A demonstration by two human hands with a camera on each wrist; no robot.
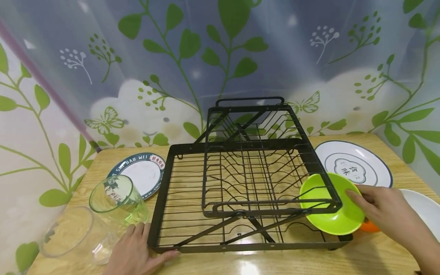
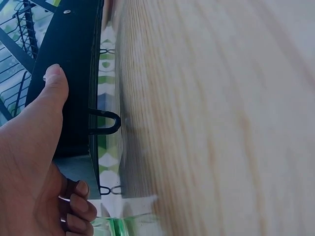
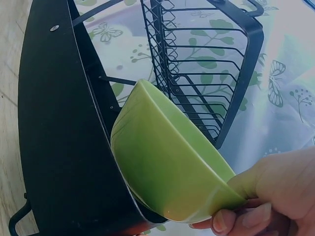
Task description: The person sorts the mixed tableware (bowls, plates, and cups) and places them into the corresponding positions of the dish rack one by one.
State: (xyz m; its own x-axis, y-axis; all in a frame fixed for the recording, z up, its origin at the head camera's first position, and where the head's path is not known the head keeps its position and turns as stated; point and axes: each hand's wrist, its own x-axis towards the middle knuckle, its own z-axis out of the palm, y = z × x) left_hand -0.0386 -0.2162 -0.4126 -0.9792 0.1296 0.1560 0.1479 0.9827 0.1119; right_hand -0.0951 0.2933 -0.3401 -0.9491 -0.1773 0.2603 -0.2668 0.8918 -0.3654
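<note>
A black two-tier dish rack [image 1: 161, 198] of metal wire stands on the wooden table. My left hand [image 1: 135, 250] holds its front left corner; in the left wrist view the thumb [image 2: 55, 88] lies on the black front panel and the fingers curl by the side. My right hand [image 1: 388, 210] pinches the rim of a lime green bowl [image 1: 340, 214], thumb inside. The bowl is tilted at the right end of the rack, partly under the upper tier. In the right wrist view the bowl [image 3: 157, 157] sits against the rack's edge.
Left of the rack are a green glass cup [image 1: 113, 194], a clear glass cup [image 1: 68, 233] and a rimmed plate [image 1: 156, 187]. A white plate [image 1: 374, 164] and another white dish [image 1: 424, 210] lie at right. Something orange [image 1: 369, 226] shows below my right hand. Patterned cloth [image 1: 192, 76] hangs behind.
</note>
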